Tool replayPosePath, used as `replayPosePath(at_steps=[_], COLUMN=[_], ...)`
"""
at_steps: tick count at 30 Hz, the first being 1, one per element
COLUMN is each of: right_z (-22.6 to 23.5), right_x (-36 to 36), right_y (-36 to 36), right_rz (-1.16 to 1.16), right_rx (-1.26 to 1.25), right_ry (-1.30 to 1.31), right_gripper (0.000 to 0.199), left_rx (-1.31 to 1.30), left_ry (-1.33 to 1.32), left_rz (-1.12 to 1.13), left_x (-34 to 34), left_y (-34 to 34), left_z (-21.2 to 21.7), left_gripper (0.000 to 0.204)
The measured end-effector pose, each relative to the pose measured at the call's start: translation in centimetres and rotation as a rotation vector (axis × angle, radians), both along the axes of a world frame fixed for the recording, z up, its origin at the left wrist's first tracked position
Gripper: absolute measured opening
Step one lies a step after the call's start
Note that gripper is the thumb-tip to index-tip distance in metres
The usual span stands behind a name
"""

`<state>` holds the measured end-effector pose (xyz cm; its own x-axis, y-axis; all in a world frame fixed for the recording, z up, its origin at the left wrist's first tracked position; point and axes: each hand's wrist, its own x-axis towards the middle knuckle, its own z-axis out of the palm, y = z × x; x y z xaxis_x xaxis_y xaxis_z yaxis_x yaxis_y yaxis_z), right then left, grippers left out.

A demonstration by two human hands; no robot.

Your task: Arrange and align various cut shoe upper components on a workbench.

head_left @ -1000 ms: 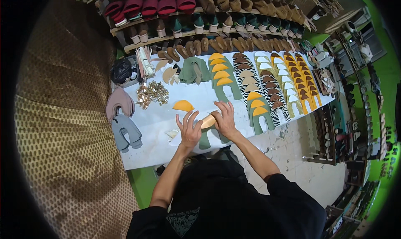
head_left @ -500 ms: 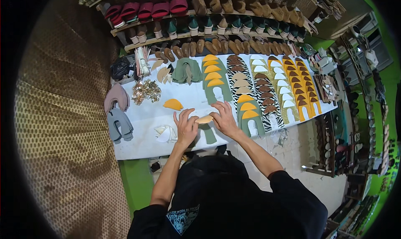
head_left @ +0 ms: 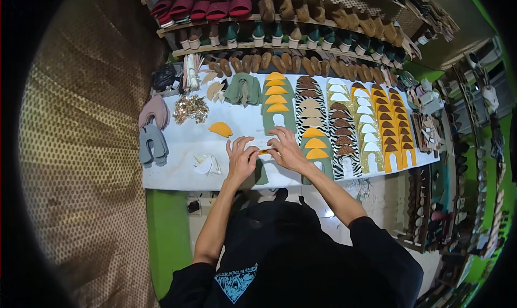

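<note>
Between my two hands is a small yellow half-moon piece [head_left: 265, 152], seen as a thin strip and partly covered by fingers. My left hand [head_left: 240, 160] pinches its left end. On the other end are the fingertips of my right hand [head_left: 288, 152]. Below them on the table, a green cut piece [head_left: 261, 174] is mostly hidden by my hands. A small pile of yellow half-moons [head_left: 220, 128] lies beyond my left hand. To the right, a row of green U-shaped pieces [head_left: 325, 166] carries yellow half-moons [head_left: 316, 153].
On the white-covered table [head_left: 188, 137] are white scraps [head_left: 207, 165], a gold-coloured heap [head_left: 190, 109], grey U-shaped pieces [head_left: 154, 145] and a green stack [head_left: 242, 89]. Overlapping rows of zebra-striped [head_left: 347, 170] and orange pieces [head_left: 397, 156] lie right. Shelves of shoes [head_left: 277, 34] stand behind.
The yellow half-moon has turned from showing its face to a thin strip between my fingers. My hands stay close together. The whole view has shifted slightly.
</note>
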<state>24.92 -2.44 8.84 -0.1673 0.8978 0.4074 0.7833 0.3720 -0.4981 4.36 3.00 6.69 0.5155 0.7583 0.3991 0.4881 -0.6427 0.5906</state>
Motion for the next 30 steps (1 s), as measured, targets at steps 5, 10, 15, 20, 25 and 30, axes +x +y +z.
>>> replayPosePath(at_steps=[5, 10, 15, 20, 25, 30], right_z=[-1.9, -6.2, -9.8, -10.8, -13.3, -16.0], right_x=[-1.3, -3.5, -5.0, -5.0, -4.2, -5.3], right_y=[1.9, 4.1, 5.7, 9.2, 10.8, 8.5], right_rz=[0.075, 0.046, 0.017, -0.084, -0.153, -0.076], right_rx=[0.027, -0.078, -0.198, -0.129, 0.010, -0.003], right_ry=[-0.082, -0.152, -0.433, -0.329, -0.312, -0.390], right_gripper=[0.012, 0.012, 0.023, 0.016, 0.018, 0.014], left_rx=[0.129, 0.126, 0.098, 0.132, 0.213, 0.102], left_ry=[0.166, 0.282, 0.464, 0.378, 0.179, 0.339], left_rz=[0.068, 0.044, -0.060, -0.033, -0.098, -0.228], left_x=[-0.4, -1.6, -1.9, -1.2, -1.0, -3.6], left_y=[0.3, 2.3, 5.0, 9.4, 12.6, 11.1], left_z=[0.2, -2.4, -6.1, -8.1, -10.7, -13.9], left_gripper=[0.012, 0.010, 0.015, 0.008, 0.010, 0.017])
